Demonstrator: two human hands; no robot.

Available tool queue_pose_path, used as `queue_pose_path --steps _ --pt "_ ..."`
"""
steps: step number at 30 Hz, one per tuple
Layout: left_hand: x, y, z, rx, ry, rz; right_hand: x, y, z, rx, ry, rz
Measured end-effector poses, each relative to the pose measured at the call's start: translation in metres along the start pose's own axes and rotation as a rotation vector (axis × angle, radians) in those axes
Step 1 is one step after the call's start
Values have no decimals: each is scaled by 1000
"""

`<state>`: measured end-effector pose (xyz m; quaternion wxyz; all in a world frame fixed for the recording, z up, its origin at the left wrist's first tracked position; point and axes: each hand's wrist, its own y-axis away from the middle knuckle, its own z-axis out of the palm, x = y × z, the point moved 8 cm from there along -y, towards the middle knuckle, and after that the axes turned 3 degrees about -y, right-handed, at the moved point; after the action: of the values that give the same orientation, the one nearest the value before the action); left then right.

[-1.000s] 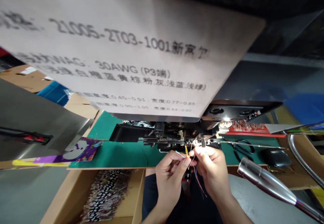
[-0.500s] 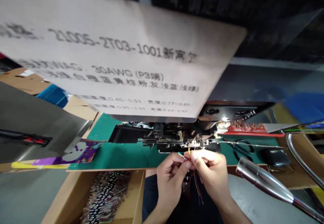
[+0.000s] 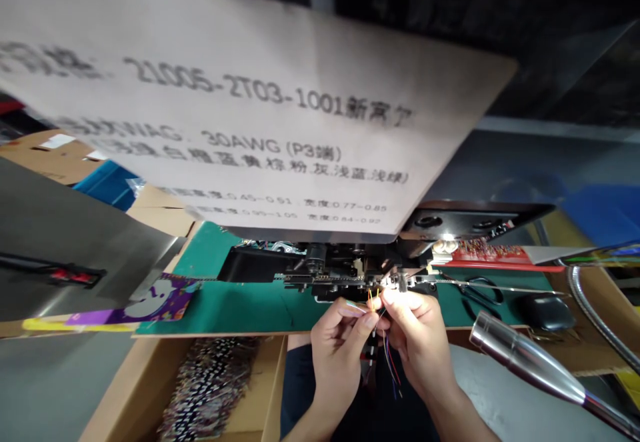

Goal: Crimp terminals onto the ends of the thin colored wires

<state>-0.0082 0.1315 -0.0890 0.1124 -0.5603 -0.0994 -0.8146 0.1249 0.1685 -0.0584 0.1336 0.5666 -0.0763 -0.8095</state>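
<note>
Apparently midway, the left hand (image 3: 337, 345) and right hand (image 3: 421, 337) pinch thin wires (image 3: 371, 300) nearest the machine (image 3: 490, 162), other strands (image 3: 391, 360) left dangling.

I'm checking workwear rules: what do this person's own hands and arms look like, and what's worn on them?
The left hand and right hand are both bare, without gloves. No sleeve, watch or bracelet shows on either wrist. Dark clothing covers the legs.

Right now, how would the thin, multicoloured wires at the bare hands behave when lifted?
Probably floppy: the thin, multicoloured wires trail loosely downward between the left hand and the right hand. Likely light, being so slender. Perhaps apt to tangle, with several hanging close together.
</note>
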Motion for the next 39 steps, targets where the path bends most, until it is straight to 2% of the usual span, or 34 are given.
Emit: queue_pose_path --steps 9,17,25,36,39 --pt "6 -1 1 30 -10 25 -1 -1 0 8 6 9" --pt "8 -2 3 -2 -1 26 -20 8 0 26 221 -111" --pt "3 -1 2 5 -7 11 1 -1 -5 -1 72 -9" --pt "6 -2 2 9 -1 20 1 -2 -3 37 40 15" --pt "7 -2 2 14 -9 17 -8 -1 0 21 105 -29"
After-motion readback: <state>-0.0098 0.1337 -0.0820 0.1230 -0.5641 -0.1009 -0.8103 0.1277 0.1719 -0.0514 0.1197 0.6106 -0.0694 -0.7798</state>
